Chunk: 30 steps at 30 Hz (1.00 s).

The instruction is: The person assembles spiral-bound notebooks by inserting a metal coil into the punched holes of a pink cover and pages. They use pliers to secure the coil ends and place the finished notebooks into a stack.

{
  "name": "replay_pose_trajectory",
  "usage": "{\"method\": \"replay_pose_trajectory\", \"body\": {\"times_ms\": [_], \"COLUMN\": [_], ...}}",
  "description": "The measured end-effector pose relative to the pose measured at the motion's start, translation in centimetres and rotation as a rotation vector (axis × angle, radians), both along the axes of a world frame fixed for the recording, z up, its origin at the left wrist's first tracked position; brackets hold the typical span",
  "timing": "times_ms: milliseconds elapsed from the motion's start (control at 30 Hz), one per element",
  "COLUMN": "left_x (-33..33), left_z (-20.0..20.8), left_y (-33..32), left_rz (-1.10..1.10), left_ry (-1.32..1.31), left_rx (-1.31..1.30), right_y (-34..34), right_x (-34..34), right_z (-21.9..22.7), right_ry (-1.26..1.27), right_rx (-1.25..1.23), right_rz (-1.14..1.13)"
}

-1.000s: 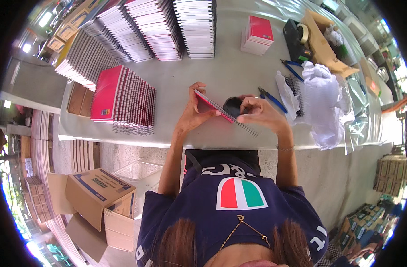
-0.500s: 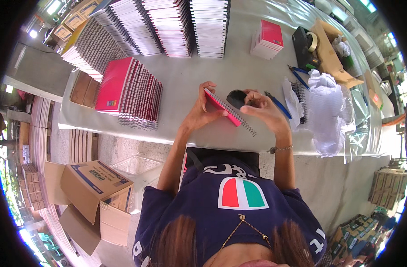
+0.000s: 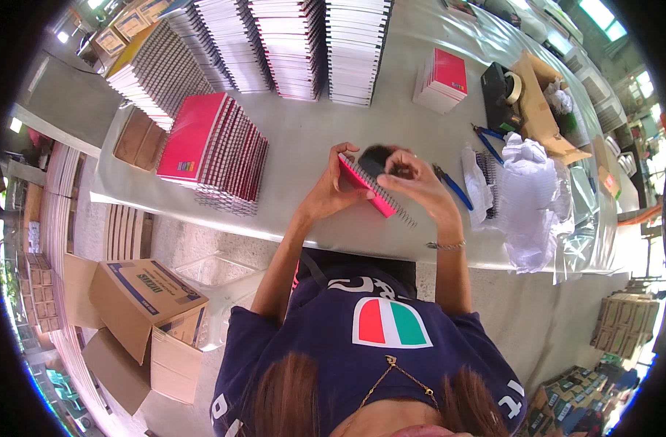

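Observation:
My left hand [image 3: 328, 195] grips a small red spiral notebook [image 3: 381, 205], tilted on its edge above the table, thumb on the near side. A wire coil [image 3: 406, 216] runs along its upper edge and sticks out past the end nearest me. My right hand [image 3: 419, 186] is closed, fingers bent, beside that coil. A dark rounded object [image 3: 375, 159] shows at its fingertips, touching or very near the coil; its kind is unclear. Just right of this hand lie blue-handled pliers [image 3: 457, 191].
Red spiral notebooks [image 3: 194, 138] are stacked at left, with taller notebook stacks [image 3: 355, 51] behind. Farther right stand small red pads [image 3: 448, 71], a black tape dispenser [image 3: 499, 95], a second pair of pliers [image 3: 487, 138] and crumpled white paper [image 3: 530, 197]. An open carton [image 3: 147, 291] sits below the table.
My right hand and the dark object have shifted left along the coil toward its far end. My left hand keeps hold of the notebook. The view has shifted slightly.

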<state>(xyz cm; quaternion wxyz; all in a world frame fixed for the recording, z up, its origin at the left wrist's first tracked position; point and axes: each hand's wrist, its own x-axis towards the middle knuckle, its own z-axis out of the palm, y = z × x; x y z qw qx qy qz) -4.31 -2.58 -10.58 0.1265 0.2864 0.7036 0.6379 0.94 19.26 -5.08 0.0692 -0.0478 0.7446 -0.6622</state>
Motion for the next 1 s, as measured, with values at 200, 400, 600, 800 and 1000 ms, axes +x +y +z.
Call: {"method": "replay_pose_trajectory", "body": {"times_ms": [200, 400, 600, 800, 1000], "left_x": [1.2, 1.5, 1.6, 1.5, 1.5], "left_z": [-0.7, -1.2, -0.6, -0.8, -0.3], "left_y": [1.2, 0.9, 0.7, 0.7, 0.7], "left_rz": [0.195, 0.165, 0.152, 0.151, 0.141], "left_ry": [0.145, 0.128, 0.128, 0.141, 0.07], "left_rx": [-0.028, 0.026, 0.004, 0.012, -0.007], "right_y": [1.1, 1.5, 1.9, 2.5, 2.2], "right_x": [0.4, 0.0, -2.5, -4.7, -8.0], "right_z": [-2.3, -0.6, -3.5, -0.9, 0.0], "right_ry": [0.104, 0.113, 0.246, -0.331, -0.155], "right_rx": [-0.134, 0.301, 0.576, -0.204, 0.751], "right_rz": [-0.26, -0.042, -0.006, 0.1, -0.014]}}
